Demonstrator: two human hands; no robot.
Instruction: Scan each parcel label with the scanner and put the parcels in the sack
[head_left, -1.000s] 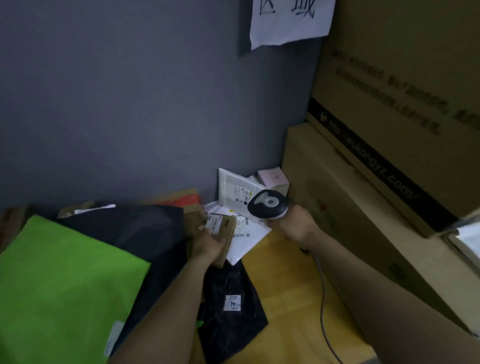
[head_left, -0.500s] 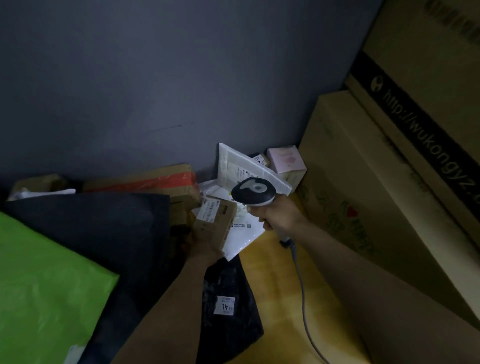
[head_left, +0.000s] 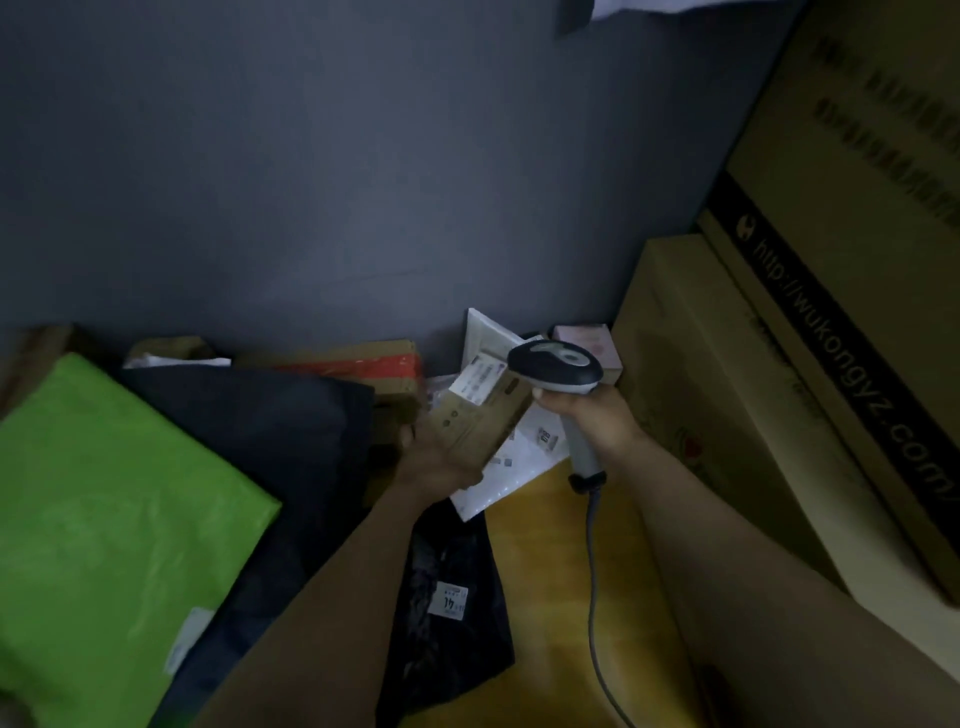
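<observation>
My left hand (head_left: 434, 460) grips a small brown cardboard parcel (head_left: 480, 421) from below, tilted, with its white label (head_left: 478, 382) facing up. My right hand (head_left: 592, 415) holds the corded scanner (head_left: 556, 366) by its handle; the dark head sits just right of the label, almost touching the parcel. The green sack (head_left: 109, 519) lies at the left. A black bag parcel (head_left: 447, 603) with a small white sticker lies on the wooden floor under my left forearm. A white mailer (head_left: 524, 457) lies beneath the held parcel.
Large cardboard boxes (head_left: 810, 364) are stacked along the right. A dark bag (head_left: 270, 431) overlaps the green sack. A brown box with red tape (head_left: 374, 366), a white envelope (head_left: 483, 332) and a pinkish small box (head_left: 589, 338) rest against the grey wall.
My left hand has lifted and tilted the brown parcel toward the scanner, and the scanner head now sits close over its label. The view has shifted slightly.
</observation>
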